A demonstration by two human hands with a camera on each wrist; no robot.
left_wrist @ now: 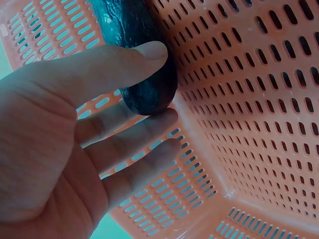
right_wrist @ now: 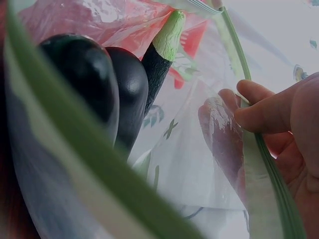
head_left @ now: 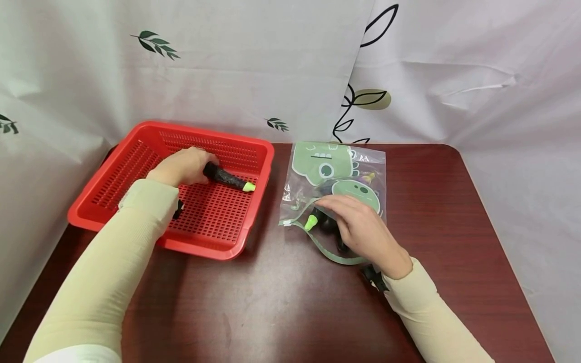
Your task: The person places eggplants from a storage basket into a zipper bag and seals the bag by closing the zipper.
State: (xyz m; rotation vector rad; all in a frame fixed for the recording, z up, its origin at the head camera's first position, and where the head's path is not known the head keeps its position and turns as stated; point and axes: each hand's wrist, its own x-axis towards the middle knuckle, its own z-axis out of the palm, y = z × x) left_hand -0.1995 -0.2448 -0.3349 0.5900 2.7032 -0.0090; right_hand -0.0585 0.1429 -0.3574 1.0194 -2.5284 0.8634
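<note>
In the red basket, my left hand grips a dark eggplant by its rounded end. Its bright green stem end points right, toward the basket wall. The left wrist view shows the thumb across the eggplant and fingers beneath it. On the right, my right hand pinches the green-edged rim of a clear zip bag between thumb and fingers, and the bag's mouth gapes. Inside the bag lie dark glossy eggplants, one with a pale green stem end. A yellow-tipped purple item shows through the bag's printed plastic.
The red perforated basket stands at the back left of the dark wood table. A white leaf-patterned sheet hangs behind and along the sides. Black wrist devices sit at the cuffs.
</note>
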